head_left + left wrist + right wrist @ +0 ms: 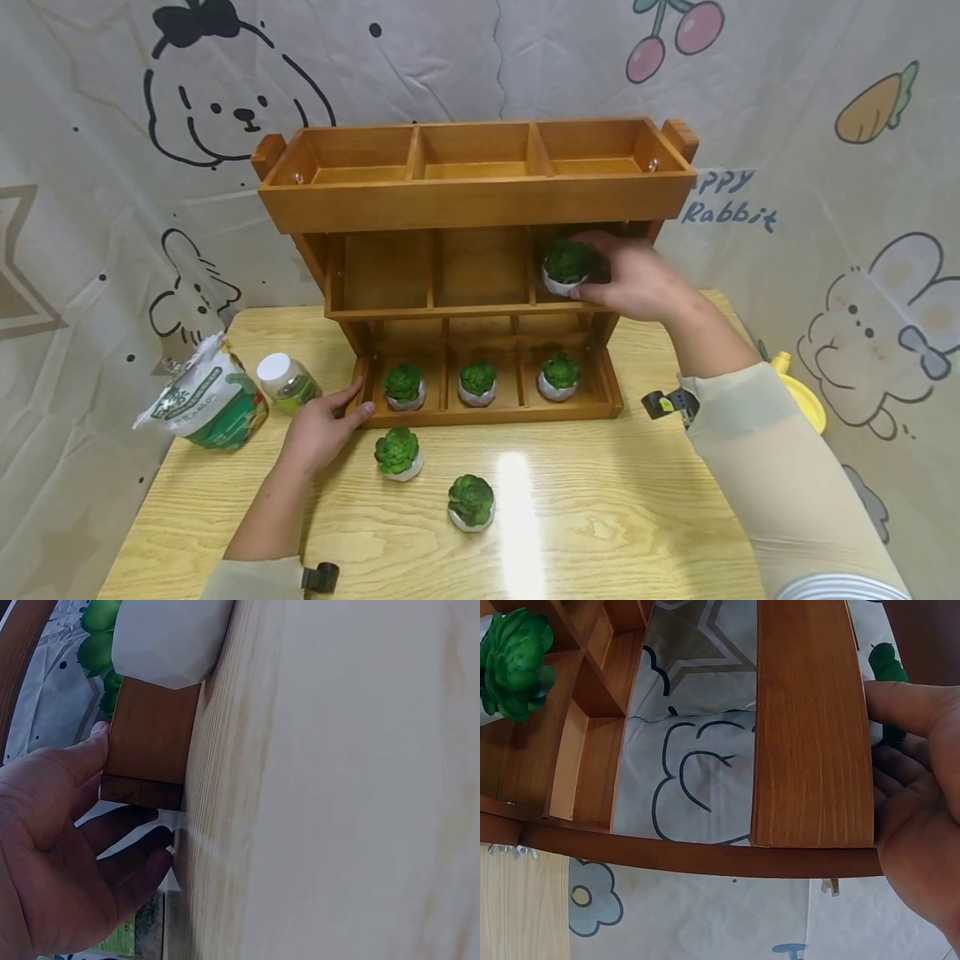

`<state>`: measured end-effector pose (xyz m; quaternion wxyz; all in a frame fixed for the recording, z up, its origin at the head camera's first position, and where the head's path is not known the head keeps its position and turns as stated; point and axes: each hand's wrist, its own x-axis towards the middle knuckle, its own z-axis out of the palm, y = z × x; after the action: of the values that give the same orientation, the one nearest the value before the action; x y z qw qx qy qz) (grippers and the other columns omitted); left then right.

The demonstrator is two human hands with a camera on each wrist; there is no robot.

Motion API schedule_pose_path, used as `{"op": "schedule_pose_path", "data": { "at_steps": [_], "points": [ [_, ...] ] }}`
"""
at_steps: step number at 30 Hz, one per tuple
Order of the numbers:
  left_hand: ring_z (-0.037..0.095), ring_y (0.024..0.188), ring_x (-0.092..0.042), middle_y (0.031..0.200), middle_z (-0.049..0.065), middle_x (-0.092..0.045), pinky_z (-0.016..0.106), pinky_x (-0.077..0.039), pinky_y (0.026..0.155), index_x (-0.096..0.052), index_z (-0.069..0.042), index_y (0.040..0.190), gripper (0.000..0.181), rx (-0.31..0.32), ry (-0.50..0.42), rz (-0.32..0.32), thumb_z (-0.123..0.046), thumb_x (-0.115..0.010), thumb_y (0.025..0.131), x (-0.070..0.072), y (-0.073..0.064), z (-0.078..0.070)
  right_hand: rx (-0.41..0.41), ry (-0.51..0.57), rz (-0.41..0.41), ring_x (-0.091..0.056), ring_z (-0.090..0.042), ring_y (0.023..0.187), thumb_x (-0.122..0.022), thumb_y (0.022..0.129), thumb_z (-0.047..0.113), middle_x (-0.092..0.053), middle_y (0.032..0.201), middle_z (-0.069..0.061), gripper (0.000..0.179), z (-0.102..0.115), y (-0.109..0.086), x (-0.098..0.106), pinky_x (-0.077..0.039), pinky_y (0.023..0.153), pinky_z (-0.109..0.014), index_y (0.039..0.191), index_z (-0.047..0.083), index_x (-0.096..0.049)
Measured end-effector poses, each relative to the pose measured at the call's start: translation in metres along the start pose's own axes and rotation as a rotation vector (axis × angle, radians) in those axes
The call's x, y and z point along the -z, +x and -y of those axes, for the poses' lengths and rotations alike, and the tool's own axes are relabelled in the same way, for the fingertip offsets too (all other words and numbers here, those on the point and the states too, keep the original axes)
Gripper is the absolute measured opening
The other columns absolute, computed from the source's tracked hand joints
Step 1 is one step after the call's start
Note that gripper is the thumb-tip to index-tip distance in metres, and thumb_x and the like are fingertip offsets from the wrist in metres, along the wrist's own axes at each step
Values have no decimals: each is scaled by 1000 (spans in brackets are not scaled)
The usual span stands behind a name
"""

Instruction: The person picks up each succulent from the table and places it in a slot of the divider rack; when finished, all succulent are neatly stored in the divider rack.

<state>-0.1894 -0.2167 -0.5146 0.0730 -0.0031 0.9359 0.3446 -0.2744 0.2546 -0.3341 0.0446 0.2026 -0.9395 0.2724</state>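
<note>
Three potted plants (477, 377) stand on the wooden shelf's (480, 206) bottom tier, the right hand (630, 277) pinches a fourth plant (566, 262) in the shelf's middle-tier right compartment, two plants (471, 498) appear outstanding on the tabletop (622, 508) before it, and the left hand's (318, 431) spread fingers touch its lower-left corner.

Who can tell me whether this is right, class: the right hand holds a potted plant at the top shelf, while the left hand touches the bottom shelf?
One part is wrong: the right hand holds the potted plant at the middle shelf, not the top one, as the head view shows. The left hand does touch the bottom shelf.
</note>
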Motion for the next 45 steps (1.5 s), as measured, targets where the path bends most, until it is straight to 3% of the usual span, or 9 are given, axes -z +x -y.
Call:
{"op": "schedule_pose_path", "data": {
  "at_steps": [12,22,31,45],
  "points": [
    [46,140,-47,150,17,-54,64,-39,111,-52,-21,154,63,4,-18,2,-53,-64,101,0,0,1,1,-12,55,-62,-33,113,-79,87,16,-66,127,-15,62,1,-2,3,-48,101,-54,143,11,-55],
    [45,140,-46,151,17,-53,64,-38,112,-52,-22,154,64,9,-25,3,-54,-65,100,0,-1,0,12,13,31,-62,-33,116,-72,90,12,-64,134,-17,59,0,-12,0,-47,105,-54,147,9,-54],
    [46,139,-47,150,18,-54,64,-39,111,-52,-21,154,64,4,-9,-2,-54,-64,101,1,-1,1,40,127,-20,-51,-38,139,-72,94,7,-51,155,-16,65,2,-25,-1,-42,114,-54,154,4,-47],
    [45,138,-49,149,17,-55,64,-41,110,-52,-22,154,64,4,-6,-8,-54,-64,100,0,-1,0,102,201,-60,-52,-34,140,-76,95,9,-48,158,-12,67,12,-48,-1,-46,110,-45,155,5,-45]
  ]
}}
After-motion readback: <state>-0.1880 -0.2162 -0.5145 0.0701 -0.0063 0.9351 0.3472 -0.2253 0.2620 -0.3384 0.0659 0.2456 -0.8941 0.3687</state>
